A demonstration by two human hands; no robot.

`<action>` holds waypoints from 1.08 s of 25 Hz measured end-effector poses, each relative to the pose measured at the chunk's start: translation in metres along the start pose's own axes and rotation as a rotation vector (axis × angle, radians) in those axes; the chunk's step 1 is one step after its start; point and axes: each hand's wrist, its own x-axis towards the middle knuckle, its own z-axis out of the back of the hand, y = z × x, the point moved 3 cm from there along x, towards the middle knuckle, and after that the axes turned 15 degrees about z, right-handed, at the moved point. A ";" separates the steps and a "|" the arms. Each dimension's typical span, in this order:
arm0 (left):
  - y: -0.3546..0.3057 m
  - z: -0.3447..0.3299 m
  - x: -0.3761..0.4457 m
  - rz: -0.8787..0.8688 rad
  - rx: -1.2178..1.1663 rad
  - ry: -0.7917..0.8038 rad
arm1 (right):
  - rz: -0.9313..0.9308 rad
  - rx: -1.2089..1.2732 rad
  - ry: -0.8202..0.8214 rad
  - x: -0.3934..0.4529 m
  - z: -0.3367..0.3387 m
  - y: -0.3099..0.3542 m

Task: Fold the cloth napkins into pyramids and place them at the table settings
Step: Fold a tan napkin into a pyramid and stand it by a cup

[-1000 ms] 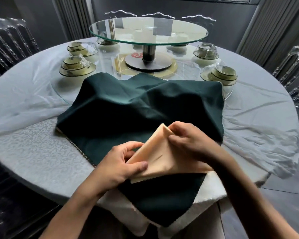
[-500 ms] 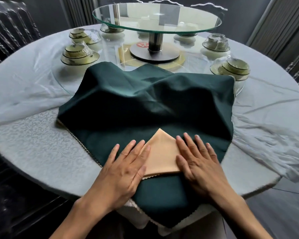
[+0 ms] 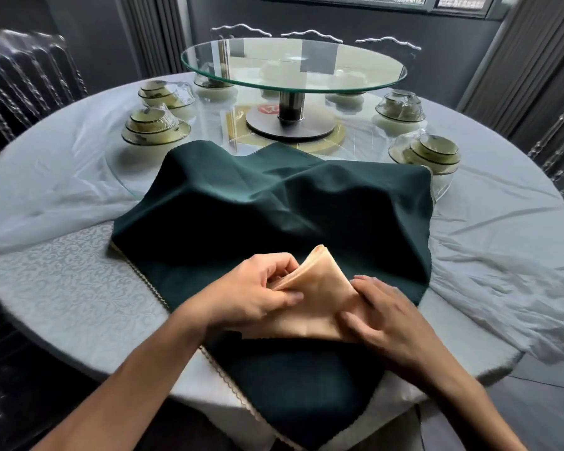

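I count one peach napkin (image 3: 319, 301), folded to a triangle with its point lifted, lying on one dark green cloth (image 3: 274, 209) at the near edge of the round table (image 3: 62, 288). My left hand (image 3: 258, 291) pinches the napkin's left edge between thumb and curled fingers; my right hand (image 3: 381, 314) lies on its right corner with the fingers only loosely bent, pressing it down. I make out four stacks of wrapped bowls and saucers clearly: two on the left (image 3: 155, 126) and two on the right (image 3: 432, 153), with more pale dishes behind the stand that I cannot count. One raised glass turntable (image 3: 293, 65) stands on a metal post at the centre. The table wears a pale patterned tablecloth with a thin clear sheet crumpled over it. Clear chairs (image 3: 23, 79) ring the table against dark walls and grey curtains. The green cloth humps over something hidden beneath it.
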 end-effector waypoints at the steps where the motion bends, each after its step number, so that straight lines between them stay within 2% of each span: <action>1: -0.007 0.000 -0.002 -0.061 -0.012 0.009 | 0.036 0.208 -0.069 0.006 0.015 0.001; 3: -0.024 0.006 -0.004 -0.123 -0.081 0.010 | 0.072 0.624 -0.101 0.020 0.037 0.001; 5: -0.039 0.019 0.000 -0.129 -0.082 0.016 | 0.079 0.786 -0.070 0.033 0.051 0.000; 8: -0.063 0.054 0.027 -0.087 -0.060 -0.029 | 0.078 0.734 -0.168 0.048 0.062 -0.006; 11: -0.078 0.113 0.088 0.000 -0.050 -0.280 | 0.060 0.634 -0.318 0.053 0.069 -0.020; 13: -0.076 0.152 0.140 0.101 0.149 -0.471 | 0.053 0.595 -0.374 0.051 0.072 -0.029; 14: -0.071 0.166 0.163 0.156 0.287 -0.498 | 0.053 0.590 -0.386 0.050 0.072 -0.031; 17: -0.053 0.182 0.219 0.349 0.669 -0.386 | 0.061 0.584 -0.359 0.047 0.073 -0.038; 19: -0.046 0.185 0.237 0.448 0.787 -0.353 | 0.062 0.581 -0.343 0.047 0.073 -0.042; 22: -0.036 0.199 0.251 0.548 0.770 -0.461 | 0.059 0.571 -0.362 0.048 0.077 -0.046; 24: -0.037 0.202 0.248 0.553 0.696 -0.520 | 0.070 0.565 -0.387 0.047 0.082 -0.042; 27: -0.057 0.200 0.235 0.482 0.378 -0.544 | 0.060 0.604 -0.485 0.042 0.091 -0.035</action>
